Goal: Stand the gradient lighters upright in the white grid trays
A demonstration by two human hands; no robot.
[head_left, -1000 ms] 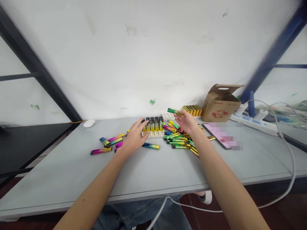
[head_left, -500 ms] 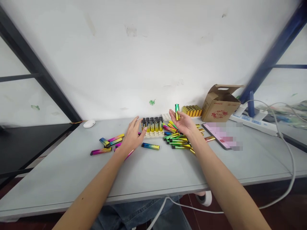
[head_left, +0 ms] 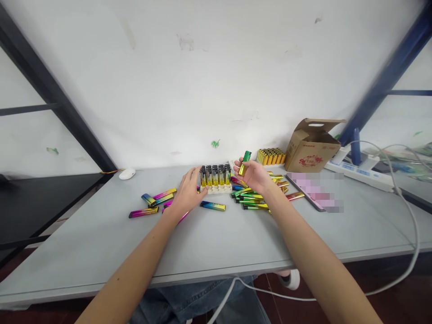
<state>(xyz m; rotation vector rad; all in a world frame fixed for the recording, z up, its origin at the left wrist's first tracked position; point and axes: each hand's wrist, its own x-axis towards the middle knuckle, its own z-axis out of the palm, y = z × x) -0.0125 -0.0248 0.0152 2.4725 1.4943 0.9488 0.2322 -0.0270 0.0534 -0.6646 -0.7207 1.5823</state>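
Note:
My right hand (head_left: pixel 254 176) pinches a green-and-gold lighter (head_left: pixel 245 162), tilted nearly upright, just right of a cream tray (head_left: pixel 216 189) holding several upright lighters. My left hand (head_left: pixel 187 191) rests with fingers spread against the tray's left end. A heap of shiny green and gold lighters (head_left: pixel 254 198) lies under my right wrist. Pink and rainbow lighters (head_left: pixel 155 200) are scattered left of my left hand, and one blue-gold lighter (head_left: pixel 212 206) lies in front of the tray.
A grey table (head_left: pixel 209 243) stands against a white wall. A white mouse (head_left: pixel 127 173) is at the back left. A block of gold lighters (head_left: pixel 270 156), a brown carton (head_left: pixel 312 146), a phone (head_left: pixel 310 191) and a power strip (head_left: pixel 357 171) with cables sit to the right.
My right hand turned the lighter from lying level to nearly upright and brought it left and down toward the tray. My left hand lifted slightly, then settled at the tray's left end.

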